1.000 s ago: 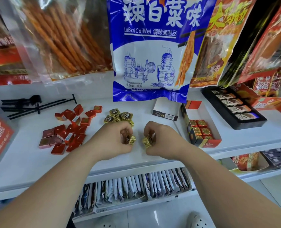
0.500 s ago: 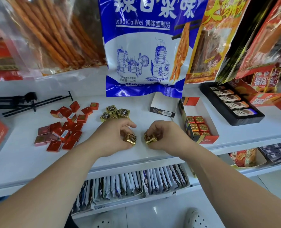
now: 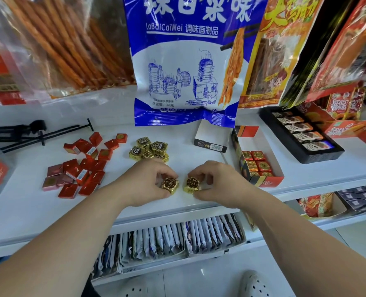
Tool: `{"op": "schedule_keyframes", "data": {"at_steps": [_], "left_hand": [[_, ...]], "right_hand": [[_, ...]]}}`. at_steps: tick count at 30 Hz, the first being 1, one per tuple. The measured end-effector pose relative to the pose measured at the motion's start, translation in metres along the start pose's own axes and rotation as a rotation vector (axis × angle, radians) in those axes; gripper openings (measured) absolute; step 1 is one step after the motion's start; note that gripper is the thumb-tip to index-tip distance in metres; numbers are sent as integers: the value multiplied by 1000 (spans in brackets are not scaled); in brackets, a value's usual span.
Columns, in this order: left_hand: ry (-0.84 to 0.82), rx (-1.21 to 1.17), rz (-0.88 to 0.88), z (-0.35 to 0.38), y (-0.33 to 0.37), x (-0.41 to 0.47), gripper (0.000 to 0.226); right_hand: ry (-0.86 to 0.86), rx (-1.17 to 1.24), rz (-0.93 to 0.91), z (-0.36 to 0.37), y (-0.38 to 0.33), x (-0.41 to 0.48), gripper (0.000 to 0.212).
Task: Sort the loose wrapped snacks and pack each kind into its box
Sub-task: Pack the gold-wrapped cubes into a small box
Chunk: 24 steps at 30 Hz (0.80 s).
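Pinching one gold-foil snack in each hand right now: my left hand (image 3: 144, 181) has fingers curled around the left gold piece (image 3: 170, 185), and my right hand (image 3: 218, 181) grips the right gold piece (image 3: 191, 185). The two are just beside each other, low over the front of the white shelf (image 3: 28, 206). Behind them is the gold pile (image 3: 149, 149), five that I can make out. Off to the left are the red squares (image 3: 81, 166), roughly twenty, too overlapped for an exact count. On the right the open red box (image 3: 267, 182) shows six pieces, with one small empty box (image 3: 212, 138) behind it.
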<state>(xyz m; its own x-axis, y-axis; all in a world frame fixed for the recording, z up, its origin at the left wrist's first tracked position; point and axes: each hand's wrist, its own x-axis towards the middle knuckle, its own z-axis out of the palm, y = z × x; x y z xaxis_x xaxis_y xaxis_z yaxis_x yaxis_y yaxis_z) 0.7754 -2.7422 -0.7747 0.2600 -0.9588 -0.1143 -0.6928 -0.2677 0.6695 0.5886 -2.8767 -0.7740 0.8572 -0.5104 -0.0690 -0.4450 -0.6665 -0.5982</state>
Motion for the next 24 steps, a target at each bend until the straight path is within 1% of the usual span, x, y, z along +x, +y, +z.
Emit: {"op": "schedule_keyframes", "data": {"at_steps": [2,3,4,5,6,7,9,11,13,15,16,18,19,21,22,24], "left_hand": [[-33,-31,23,1,0,-1,57],[-28,-25,22,1,1,-1,62],[-10,-6,3,2,1,-1,64],[18,14,-23,2,2,0,62],[46,29,-41,2,2,1,57],[64,35,-50,3,3,1,50],[34,33,-26,3,3,2,40],[-34,35,41,3,2,2,45],[-53,25,52,2,5,1,54],[-3,56,-28,2,9,0,63],[41,99,-76,1,12,0,64],[104,161,-132,1,15,0,56],[104,144,-137,1,15,-1,48],[51,81,-96,4,16,-1,34],[22,78,-57,6,18,-1,32],[2,91,16,11,23,2,34]], "right_hand": [[29,-40,24,0,-2,-1,38],[34,-63,30,0,-3,-2,43],[28,-83,31,0,-4,-3,54],[18,-95,24,0,-4,-4,65],[11,-96,8,0,-4,-5,71],[9,-92,-16,0,-3,-5,68],[16,-84,-34,1,-1,-4,55],[37,-84,6,1,-1,-3,46],[53,-109,38,0,0,-4,48],[58,-125,15,-2,1,-4,55],[60,-117,-8,-2,3,-4,57],[55,-97,-47,-2,5,-4,50],[55,-98,-56,-2,5,-4,45],[68,-113,-54,-1,5,-5,40],[75,-122,-53,0,5,-5,39],[82,-145,-55,1,3,-7,39]]}}
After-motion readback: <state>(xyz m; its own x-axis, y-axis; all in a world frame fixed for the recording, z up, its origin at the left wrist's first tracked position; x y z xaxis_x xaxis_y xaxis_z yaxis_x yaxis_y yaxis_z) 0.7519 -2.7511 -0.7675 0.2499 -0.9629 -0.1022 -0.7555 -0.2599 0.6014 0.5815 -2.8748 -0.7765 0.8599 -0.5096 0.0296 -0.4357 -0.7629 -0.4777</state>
